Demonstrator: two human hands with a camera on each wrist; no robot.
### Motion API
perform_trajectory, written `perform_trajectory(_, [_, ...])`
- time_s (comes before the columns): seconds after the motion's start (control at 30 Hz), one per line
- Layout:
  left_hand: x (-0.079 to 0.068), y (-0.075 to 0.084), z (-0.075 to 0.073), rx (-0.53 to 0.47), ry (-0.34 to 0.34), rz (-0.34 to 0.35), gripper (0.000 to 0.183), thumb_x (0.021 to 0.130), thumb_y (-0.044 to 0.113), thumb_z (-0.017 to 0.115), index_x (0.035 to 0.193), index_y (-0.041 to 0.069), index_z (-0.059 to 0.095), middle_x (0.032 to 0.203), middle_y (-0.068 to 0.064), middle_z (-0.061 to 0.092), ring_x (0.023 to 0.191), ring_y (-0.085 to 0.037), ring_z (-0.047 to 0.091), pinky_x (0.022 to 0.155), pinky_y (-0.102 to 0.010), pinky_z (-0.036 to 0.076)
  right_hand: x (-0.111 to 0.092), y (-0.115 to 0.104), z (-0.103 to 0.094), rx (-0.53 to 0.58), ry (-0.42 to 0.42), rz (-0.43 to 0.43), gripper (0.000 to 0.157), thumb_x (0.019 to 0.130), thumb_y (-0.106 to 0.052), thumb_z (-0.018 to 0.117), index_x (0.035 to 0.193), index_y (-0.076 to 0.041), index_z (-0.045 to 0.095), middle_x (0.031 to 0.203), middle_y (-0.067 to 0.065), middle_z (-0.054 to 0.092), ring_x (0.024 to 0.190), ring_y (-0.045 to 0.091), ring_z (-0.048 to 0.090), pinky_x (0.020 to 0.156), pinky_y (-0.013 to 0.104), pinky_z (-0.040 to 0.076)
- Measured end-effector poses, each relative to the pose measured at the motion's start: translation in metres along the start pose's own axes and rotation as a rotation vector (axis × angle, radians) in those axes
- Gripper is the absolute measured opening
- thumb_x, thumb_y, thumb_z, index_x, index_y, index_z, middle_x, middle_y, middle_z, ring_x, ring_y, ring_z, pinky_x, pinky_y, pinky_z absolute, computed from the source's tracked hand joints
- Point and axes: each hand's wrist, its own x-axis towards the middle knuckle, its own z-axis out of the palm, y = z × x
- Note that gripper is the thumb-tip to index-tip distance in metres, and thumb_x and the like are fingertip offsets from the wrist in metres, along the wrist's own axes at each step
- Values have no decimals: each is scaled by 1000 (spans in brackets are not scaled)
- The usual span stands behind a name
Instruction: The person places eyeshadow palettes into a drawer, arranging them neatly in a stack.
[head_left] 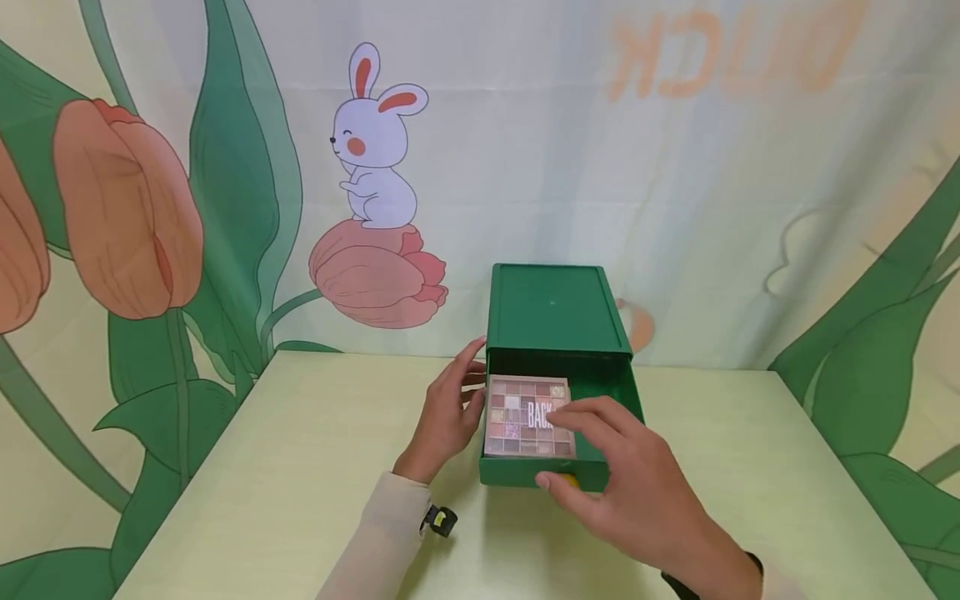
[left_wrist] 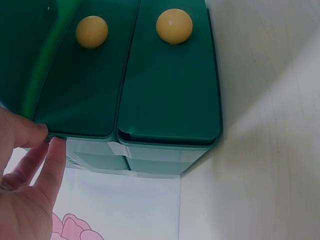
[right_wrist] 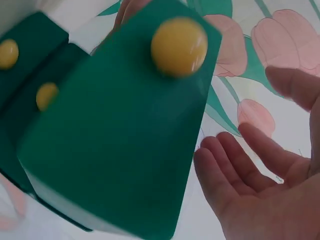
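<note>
An eyeshadow palette (head_left: 513,421) with clear square pans and the letters BACK lies in the pulled-out top drawer (head_left: 517,472) of a green drawer unit (head_left: 551,304). My right hand (head_left: 641,475) is over the drawer's front right part, fingers spread and bent over the palette; contact with it is unclear. In the right wrist view, that hand (right_wrist: 280,200) holds nothing, beside the drawer front with its yellow knob (right_wrist: 179,47). My left hand (head_left: 450,412) rests against the unit's left side. In the left wrist view, its thumb and fingertips (left_wrist: 56,145) touch the unit's edge.
Two lower drawers with yellow knobs (left_wrist: 174,26) are closed beneath the open one. The unit stands on a pale table (head_left: 300,467), close to a printed curtain (head_left: 525,150) with tulips and a rabbit. A dark band with a small yellow-green part (head_left: 440,521) is at the left wrist.
</note>
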Motion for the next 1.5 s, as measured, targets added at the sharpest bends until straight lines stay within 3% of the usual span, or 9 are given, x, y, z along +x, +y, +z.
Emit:
perform_trajectory(0.13, [0,1,0,-1,-4,-5,83,102,2,67,167,36,28,138,-10,64,125,-29,70,101,-42,62,-17,-11,4,-1,36,101,55,77,-29,97,125,-17,74,124,-11,67,109,10,69,85,34,67])
perform_trajectory(0.33, [1,2,1,3,-1,-12,84,102,2,66,167,39,27,139,-9,64,126,-30,69,101,-41,62,-36,-18,15,-35,128,249,51,76,-28,98,121,-18,76,116,-11,69,103,9,70,83,36,68])
perform_trajectory(0.53, [2,0,2,5,9,11,87,102,1,66,166,43,26,138,-10,64,124,-30,70,100,-40,63,-52,-15,32,-8,265,378,40,73,-18,99,107,-15,80,103,-10,71,87,7,70,78,20,65])
perform_trajectory(0.63, [2,1,2,12,13,15,87,102,0,66,166,43,26,137,-9,65,123,-28,71,100,-39,63,-56,-13,41,42,286,449,37,73,-15,99,105,-16,80,101,-10,72,85,5,69,80,13,62])
perform_trajectory(0.83, [1,2,2,11,5,6,87,102,1,67,166,43,26,137,-9,65,124,-28,71,100,-39,62,-58,-13,56,139,288,584,31,76,-12,96,103,-14,81,100,-7,71,89,9,71,81,14,62])
perform_trajectory(1.13, [1,2,2,6,17,1,84,102,1,67,166,40,28,135,-10,65,122,-30,71,100,-41,63,-58,-10,68,147,354,575,30,75,-8,97,100,-11,81,98,-7,70,89,7,73,80,17,63])
perform_trajectory(1.5, [1,2,4,0,11,-6,84,102,1,67,166,39,27,136,-9,64,124,-28,71,101,-39,62,-58,-8,68,159,350,561,29,75,-8,96,100,-10,81,98,-8,69,89,6,71,80,17,63])
